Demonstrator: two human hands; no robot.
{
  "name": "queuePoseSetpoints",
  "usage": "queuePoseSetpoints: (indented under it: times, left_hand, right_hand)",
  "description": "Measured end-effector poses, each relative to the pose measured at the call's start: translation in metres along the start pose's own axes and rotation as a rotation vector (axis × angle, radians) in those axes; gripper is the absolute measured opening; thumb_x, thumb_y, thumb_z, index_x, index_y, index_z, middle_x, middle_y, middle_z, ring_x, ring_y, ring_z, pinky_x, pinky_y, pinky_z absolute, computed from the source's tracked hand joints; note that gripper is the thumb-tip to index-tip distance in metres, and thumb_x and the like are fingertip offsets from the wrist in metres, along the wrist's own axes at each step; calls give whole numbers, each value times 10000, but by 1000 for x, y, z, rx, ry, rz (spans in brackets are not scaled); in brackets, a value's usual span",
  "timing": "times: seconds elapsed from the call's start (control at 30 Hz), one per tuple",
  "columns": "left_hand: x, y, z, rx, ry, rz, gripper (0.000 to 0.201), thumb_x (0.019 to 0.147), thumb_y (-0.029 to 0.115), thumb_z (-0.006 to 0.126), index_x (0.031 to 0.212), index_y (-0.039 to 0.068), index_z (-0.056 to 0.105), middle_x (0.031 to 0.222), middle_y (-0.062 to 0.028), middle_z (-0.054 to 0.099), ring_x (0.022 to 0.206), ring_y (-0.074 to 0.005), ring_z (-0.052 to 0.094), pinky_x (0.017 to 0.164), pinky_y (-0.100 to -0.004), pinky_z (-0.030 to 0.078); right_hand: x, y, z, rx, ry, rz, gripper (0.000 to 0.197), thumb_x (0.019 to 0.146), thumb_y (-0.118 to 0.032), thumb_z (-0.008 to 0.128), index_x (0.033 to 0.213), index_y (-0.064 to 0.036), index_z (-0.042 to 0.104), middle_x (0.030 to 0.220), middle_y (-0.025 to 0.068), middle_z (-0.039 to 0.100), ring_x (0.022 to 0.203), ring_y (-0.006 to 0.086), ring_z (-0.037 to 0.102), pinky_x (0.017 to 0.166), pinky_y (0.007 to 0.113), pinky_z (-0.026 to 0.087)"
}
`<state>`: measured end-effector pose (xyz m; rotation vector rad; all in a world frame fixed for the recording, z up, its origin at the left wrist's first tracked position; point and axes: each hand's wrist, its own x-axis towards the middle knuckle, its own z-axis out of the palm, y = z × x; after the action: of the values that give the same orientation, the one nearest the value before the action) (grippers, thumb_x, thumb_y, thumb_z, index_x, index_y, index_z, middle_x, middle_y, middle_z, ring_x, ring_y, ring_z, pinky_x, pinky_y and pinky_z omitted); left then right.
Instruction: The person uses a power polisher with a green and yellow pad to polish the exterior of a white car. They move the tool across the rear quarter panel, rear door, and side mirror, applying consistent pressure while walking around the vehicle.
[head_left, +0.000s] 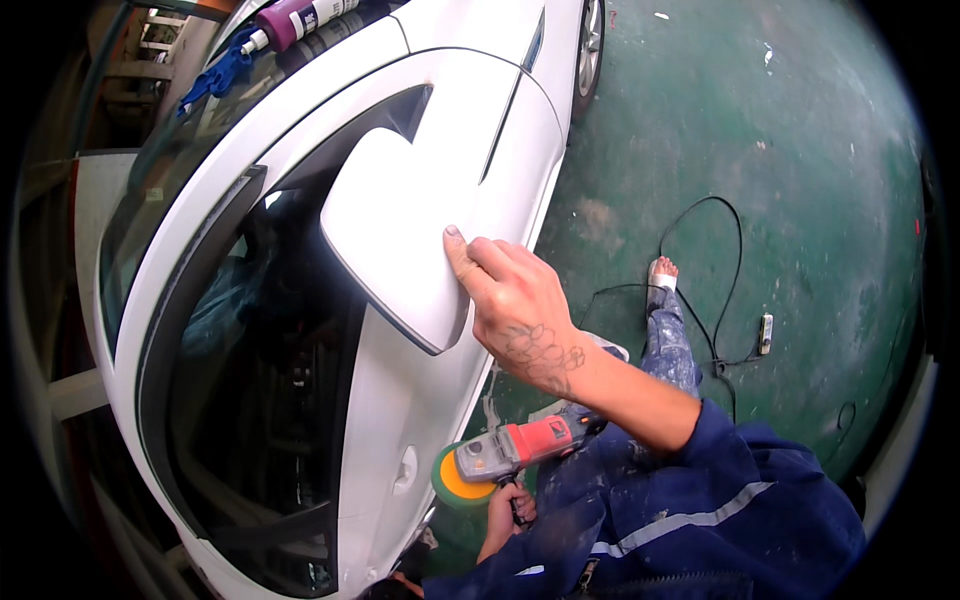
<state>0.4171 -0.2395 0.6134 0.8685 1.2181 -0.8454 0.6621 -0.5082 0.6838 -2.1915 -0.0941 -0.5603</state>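
A white car's door mirror stands out from the side of the car near the middle of the view. My right hand, with a line tattoo on its back, is at the mirror's outer edge. One digit reaches onto the white shell while the other fingers are curled, their tips hidden; I see nothing held in them. Lower down, my left hand grips the dark side handle of a red and grey polisher. Its round yellow and green pad is beside the door, with the door handle close by.
A purple bottle and a blue cloth lie on the car by the windscreen. Black cable loops over the green floor past my bare foot. A small power strip lies farther right.
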Motion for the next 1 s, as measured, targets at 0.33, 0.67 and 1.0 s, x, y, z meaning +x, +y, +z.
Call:
queuePoseSetpoints:
  times: [0.33,0.67,1.0]
  left_hand:
    - [0,1,-6,-27,-20,-3,88,804,58,514,848,115,465,608,12,389,458,-111,360,448,-274,318]
    - [19,21,-17,220,-64,-30,141,826,108,528,738,137,423,574,38,354,468,-98,351,462,-270,316]
    - [19,57,11,464,69,-174,259,894,200,546,687,164,394,554,66,339,449,-86,342,460,-253,318]
  right_hand:
    - [21,16,17,16,32,19,482,745,71,528,1225,91,561,891,155,579,797,310,597,729,384,502]
    - [-178,146,-8,139,21,989,258,847,-269,642,835,-23,715,871,200,695,824,357,675,750,425,531]
    - [-609,125,-62,-202,50,2104,324,802,-276,656,982,-13,715,1065,225,691,1050,368,659,911,432,530]
